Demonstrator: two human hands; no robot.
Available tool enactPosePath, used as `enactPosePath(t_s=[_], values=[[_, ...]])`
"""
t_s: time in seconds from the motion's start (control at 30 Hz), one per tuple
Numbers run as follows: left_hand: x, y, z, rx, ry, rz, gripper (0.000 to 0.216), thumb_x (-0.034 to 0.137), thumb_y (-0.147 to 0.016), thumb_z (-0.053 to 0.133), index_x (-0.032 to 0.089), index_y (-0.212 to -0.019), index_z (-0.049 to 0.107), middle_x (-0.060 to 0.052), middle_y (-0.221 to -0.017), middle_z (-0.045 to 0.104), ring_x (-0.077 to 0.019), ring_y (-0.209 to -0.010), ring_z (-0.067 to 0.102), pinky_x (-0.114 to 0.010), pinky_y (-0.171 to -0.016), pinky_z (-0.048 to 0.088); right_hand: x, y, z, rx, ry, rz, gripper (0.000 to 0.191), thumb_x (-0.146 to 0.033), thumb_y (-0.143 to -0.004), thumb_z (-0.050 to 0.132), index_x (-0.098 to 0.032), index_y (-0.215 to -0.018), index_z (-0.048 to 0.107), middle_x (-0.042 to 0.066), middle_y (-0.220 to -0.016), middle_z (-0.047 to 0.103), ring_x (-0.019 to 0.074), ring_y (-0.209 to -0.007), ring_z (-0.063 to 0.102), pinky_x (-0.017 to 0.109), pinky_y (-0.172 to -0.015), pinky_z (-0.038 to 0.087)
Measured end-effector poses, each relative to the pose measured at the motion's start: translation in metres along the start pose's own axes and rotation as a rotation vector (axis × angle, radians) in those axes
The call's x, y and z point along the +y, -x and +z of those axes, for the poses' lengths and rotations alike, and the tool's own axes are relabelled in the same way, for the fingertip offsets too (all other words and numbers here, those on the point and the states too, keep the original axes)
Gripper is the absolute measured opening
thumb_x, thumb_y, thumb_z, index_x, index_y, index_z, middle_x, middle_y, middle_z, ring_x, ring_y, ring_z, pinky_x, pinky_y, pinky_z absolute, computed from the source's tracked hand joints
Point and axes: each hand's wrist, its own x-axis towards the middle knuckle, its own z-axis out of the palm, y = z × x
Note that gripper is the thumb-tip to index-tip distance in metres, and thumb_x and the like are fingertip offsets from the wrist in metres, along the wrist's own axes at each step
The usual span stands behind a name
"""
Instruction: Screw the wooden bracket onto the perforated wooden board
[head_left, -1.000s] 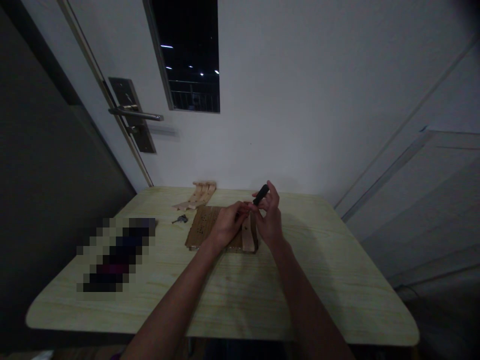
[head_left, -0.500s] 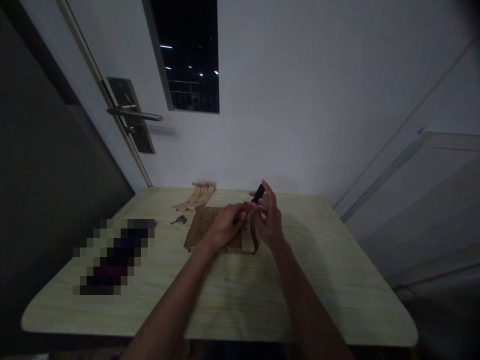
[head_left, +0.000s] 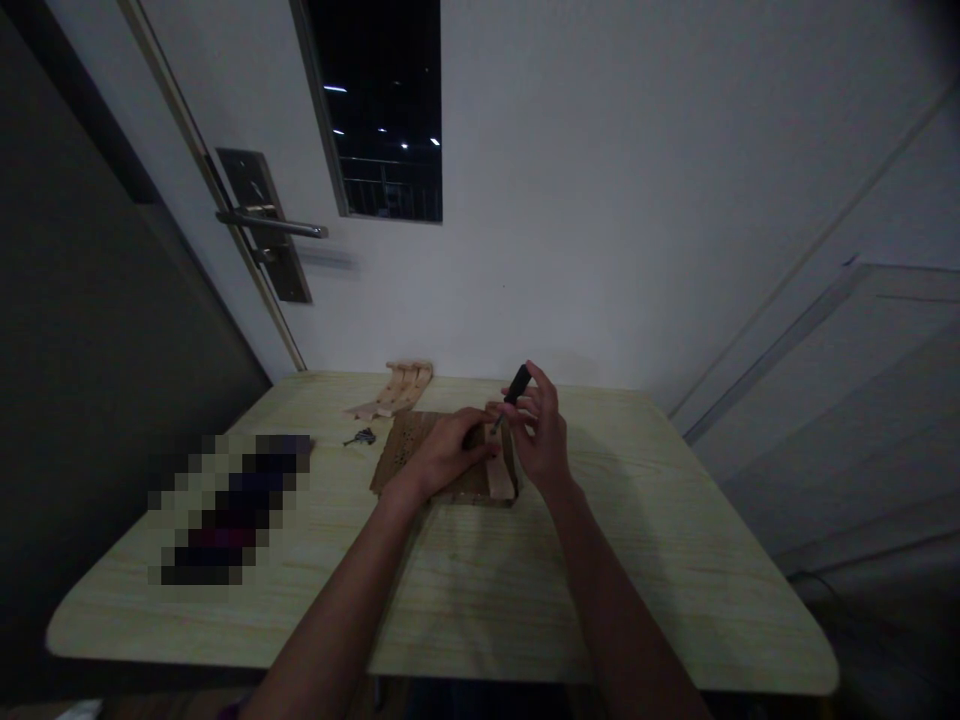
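Observation:
My right hand (head_left: 541, 435) is closed around a screwdriver (head_left: 517, 384) with a black handle, held tilted, its index finger over the handle's end. The shaft points down and left to the upper part of a pale wooden piece (head_left: 500, 477). Lying on a brown cardboard slab (head_left: 396, 452), that piece is steadied by my left hand (head_left: 448, 448), whose thumb presses on it while the fingers curl at its far end. Whether a screw sits under the tip is too small to tell.
Several small dark screws (head_left: 363, 437) lie left of the cardboard. Behind them are more pale wooden pieces (head_left: 407, 388). A blurred-out dark object (head_left: 236, 510) rests on the table's (head_left: 465, 590) left side. A white door with a metal handle (head_left: 277, 228) stands behind the table.
My left thumb has moved down from near the screwdriver's tip onto the wooden piece, which has turned slightly. The shaft and the piece's upper part show more now. My right hand has barely moved.

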Motion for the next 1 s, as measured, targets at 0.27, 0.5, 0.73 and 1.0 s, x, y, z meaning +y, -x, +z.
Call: enactPosePath(t_s=[0.27, 0.5, 0.73, 1.0], values=[[0.001, -0.001, 0.001, 0.022, 0.041, 0.044, 0.029, 0.022, -0.076, 0.067, 0.018, -0.105, 0.065, -0.009, -0.114, 0.065, -0.0205, -0.106, 0.060, -0.034, -0.096, 0.044, -0.008, 0.000, -0.002, -0.032, -0.027, 0.019, 0.057, -0.026, -0.088, 0.050, -0.030, -0.140, 0.027, 0.007, -0.108, 0.063, 0.0170, -0.088, 0.066, 0.031, -0.068, 0.058], [-0.003, -0.001, 0.003, 0.008, 0.022, 0.053, 0.028, 0.023, -0.077, 0.067, 0.018, -0.105, 0.066, -0.009, -0.115, 0.065, -0.0215, -0.107, 0.059, -0.035, -0.096, 0.044, -0.004, 0.000, -0.002, -0.027, 0.004, 0.033, 0.057, -0.027, -0.089, 0.050, -0.030, -0.141, 0.028, 0.007, -0.109, 0.062, 0.0155, -0.083, 0.067, 0.026, -0.062, 0.059], [-0.001, 0.000, 0.003, 0.007, 0.021, 0.051, 0.032, 0.024, -0.077, 0.067, 0.019, -0.109, 0.065, -0.009, -0.120, 0.062, -0.0216, -0.111, 0.057, -0.035, -0.100, 0.042, 0.000, 0.001, 0.003, 0.049, 0.091, 0.008, 0.056, -0.026, -0.087, 0.052, -0.032, -0.139, 0.032, 0.006, -0.106, 0.062, 0.0147, -0.082, 0.067, 0.025, -0.061, 0.059], [0.000, 0.001, 0.003, 0.004, 0.020, 0.052, 0.031, 0.023, -0.078, 0.066, 0.018, -0.108, 0.065, -0.009, -0.119, 0.063, -0.0218, -0.112, 0.056, -0.036, -0.100, 0.041, 0.002, -0.002, 0.007, 0.084, 0.117, 0.001, 0.060, -0.029, -0.085, 0.055, -0.033, -0.140, 0.031, 0.004, -0.102, 0.060, 0.0116, -0.075, 0.063, 0.023, -0.060, 0.058]])
